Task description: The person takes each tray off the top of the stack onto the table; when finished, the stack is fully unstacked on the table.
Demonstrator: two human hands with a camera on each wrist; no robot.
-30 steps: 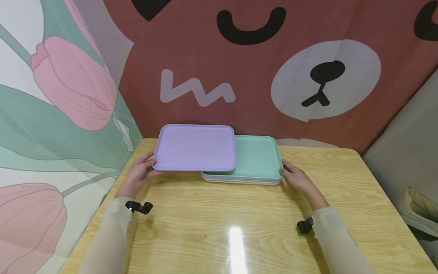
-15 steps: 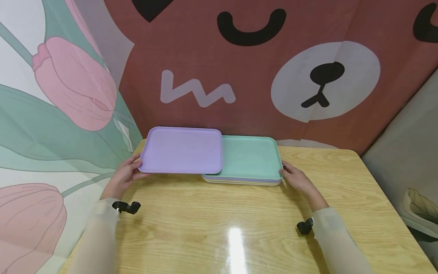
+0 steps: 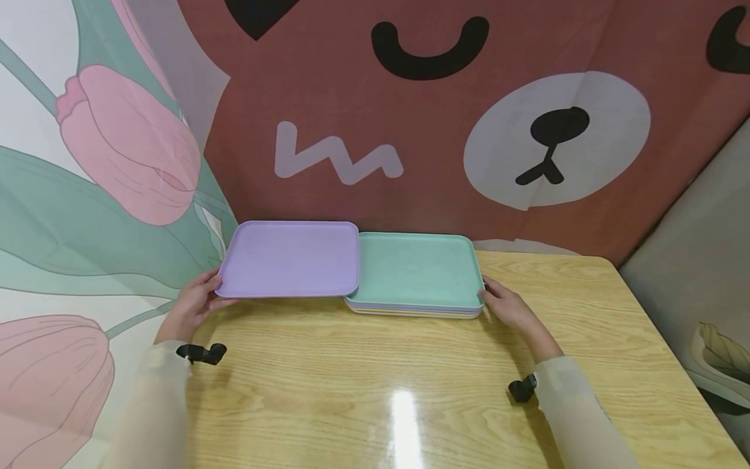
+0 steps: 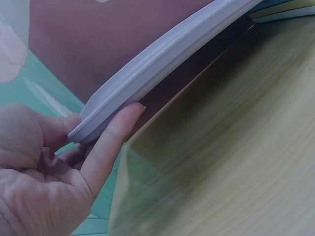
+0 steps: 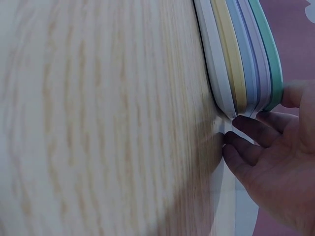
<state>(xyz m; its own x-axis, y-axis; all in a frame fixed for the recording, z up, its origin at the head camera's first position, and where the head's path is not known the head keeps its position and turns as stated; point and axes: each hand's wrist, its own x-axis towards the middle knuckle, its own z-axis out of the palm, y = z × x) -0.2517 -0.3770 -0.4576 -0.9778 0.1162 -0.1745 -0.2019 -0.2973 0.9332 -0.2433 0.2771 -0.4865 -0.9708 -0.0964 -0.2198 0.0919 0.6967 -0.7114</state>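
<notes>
Pinching purple tray (image 3: pixel 290 258) by left edge, left hand (image 3: pixel 187 309) holds it raised above table (image 3: pixel 293 378); tray shifted further left, overlapping only margin of green tray (image 3: pixel 418 268) atop stack (image 3: pixel 416 311), suggesting near-complete separation; right hand (image 3: pixel 510 305), fingers partly bent, grips green tray's right edge.

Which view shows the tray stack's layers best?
Right wrist: the stack shows close up, with white, yellow, blue, purple and green edges distinct. Head shows the green top and thin front edges; left wrist, only a sliver at top right.
</notes>
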